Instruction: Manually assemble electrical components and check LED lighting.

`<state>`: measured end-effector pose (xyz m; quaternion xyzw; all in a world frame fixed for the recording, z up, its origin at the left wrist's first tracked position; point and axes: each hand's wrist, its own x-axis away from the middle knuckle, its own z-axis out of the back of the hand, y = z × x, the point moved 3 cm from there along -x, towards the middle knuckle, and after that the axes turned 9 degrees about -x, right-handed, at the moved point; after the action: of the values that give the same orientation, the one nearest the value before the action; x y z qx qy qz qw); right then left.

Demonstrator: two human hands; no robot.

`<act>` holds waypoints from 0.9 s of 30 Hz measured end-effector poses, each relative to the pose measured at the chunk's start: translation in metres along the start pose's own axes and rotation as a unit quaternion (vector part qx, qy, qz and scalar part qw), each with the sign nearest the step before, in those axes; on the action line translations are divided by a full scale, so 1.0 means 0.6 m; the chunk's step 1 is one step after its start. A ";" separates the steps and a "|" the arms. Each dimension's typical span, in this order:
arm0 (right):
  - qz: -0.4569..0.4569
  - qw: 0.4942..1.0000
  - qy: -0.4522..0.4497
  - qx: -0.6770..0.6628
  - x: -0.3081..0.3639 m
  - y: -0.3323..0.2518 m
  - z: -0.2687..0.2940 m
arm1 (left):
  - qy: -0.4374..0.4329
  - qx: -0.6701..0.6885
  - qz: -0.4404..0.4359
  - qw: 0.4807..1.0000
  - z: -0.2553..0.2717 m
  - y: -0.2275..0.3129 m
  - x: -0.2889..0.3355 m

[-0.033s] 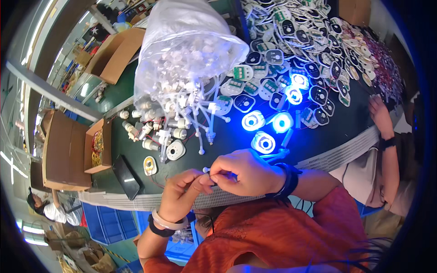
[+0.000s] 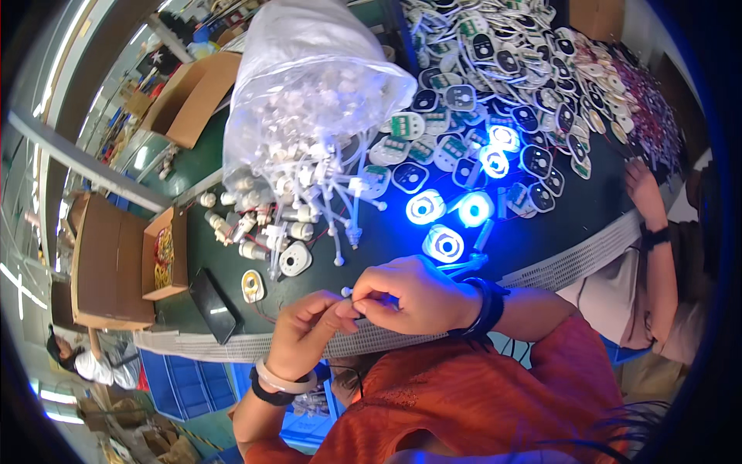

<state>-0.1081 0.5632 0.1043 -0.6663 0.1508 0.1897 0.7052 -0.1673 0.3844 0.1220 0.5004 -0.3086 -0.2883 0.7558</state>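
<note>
Left hand (image 2: 301, 332): closed in a thumb-and-finger pinch on a small white-tipped piece, above the front edge.
Right hand (image 2: 413, 298): fingertips gathered at the same piece, apparently gripping too; exact contact hidden.
White-tipped piece (image 2: 346, 292): between both hands, pale end poking up past the fingertips, remainder mostly covered.
Pinch: best firm on the left as anchor, light on the right for fine turns; wrists level, white end in sight.
Front edge (image 2: 209, 346): pale perforated strip beneath both hands; safer slightly forward of it, against a dropped piece.
Beyond left hand: white tubes (image 2: 337, 247) and round white disc (image 2: 294, 259), easy to brush with the knuckles.
Left of left hand: yellow-centred ring (image 2: 252, 287) nearby, black panel (image 2: 214, 305) farther out.
Beyond right hand: lit ring (image 2: 445, 243), close; little forward room.
Right of right hand: widest sideways room, along the surface (image 2: 568, 220) toward a co-worker's hand (image 2: 643, 185).
</note>
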 end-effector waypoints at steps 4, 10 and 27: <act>-0.033 0.996 -0.027 -0.074 -0.004 0.007 0.004 | 0.055 -0.093 -0.043 0.993 0.007 0.017 0.006; -0.048 0.996 -0.010 -0.070 -0.004 0.012 0.016 | 0.132 -0.466 -0.273 0.831 -0.012 0.080 -0.011; 0.172 0.983 -0.032 0.063 0.017 0.000 -0.025 | -0.084 -0.416 -0.106 0.900 0.029 0.144 -0.093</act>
<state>-0.0983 0.5487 0.0985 -0.5784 0.2522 0.3193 0.7071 -0.2055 0.4447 0.1982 0.1444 -0.1683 -0.5093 0.8315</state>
